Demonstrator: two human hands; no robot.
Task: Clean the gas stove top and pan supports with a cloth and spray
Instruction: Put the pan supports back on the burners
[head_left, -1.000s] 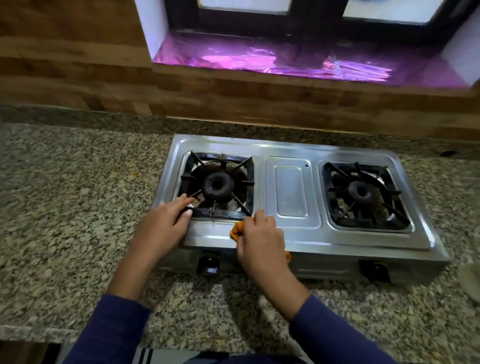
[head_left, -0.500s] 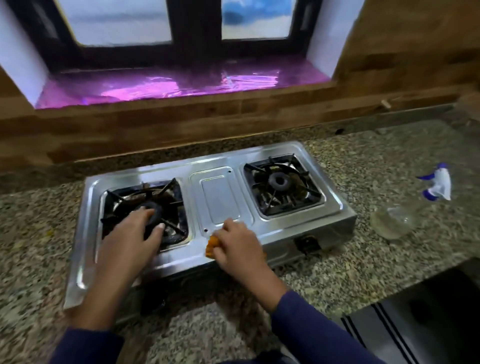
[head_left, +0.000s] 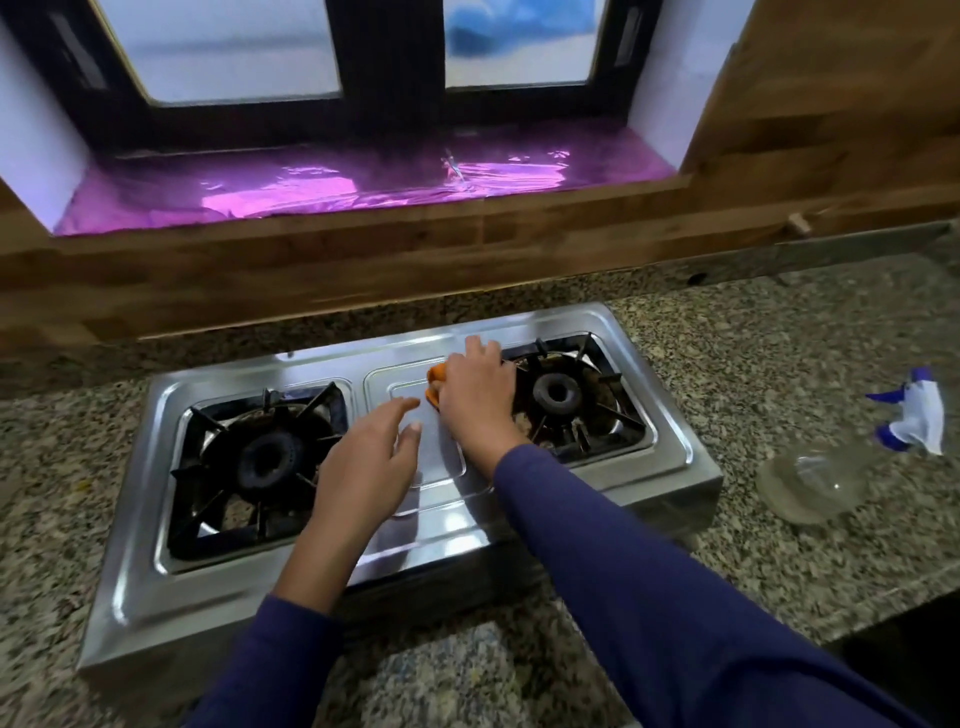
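Since half a second ago your right hand (head_left: 475, 397) has travelled from the front lip of the gas stove (head_left: 395, 558) up to the far part of the flat centre panel (head_left: 441, 462), and your left hand (head_left: 370, 467) has come off the left pan support (head_left: 260, 462) and now sits over the near left part of that panel. You have the orange cloth (head_left: 434, 388) pressed under your right palm, fingers curled over it so that only a small fold peeks out at the thumb side; the fingertips reach just beside the right pan support (head_left: 571, 397). Your left hand is slack, fingers spread and holding nothing; whether it touches the steel or hovers just above, you cannot tell from this angle. Both black pan supports sit in their wells around their burners. Off to your right, well apart from the stove, the clear spray bottle (head_left: 821, 478) with its white and blue trigger head lies tilted on the speckled granite counter (head_left: 779, 364). Behind the stove runs a wooden backsplash (head_left: 311, 270), with a window sill lined in shiny purple foil (head_left: 337, 187) above it.
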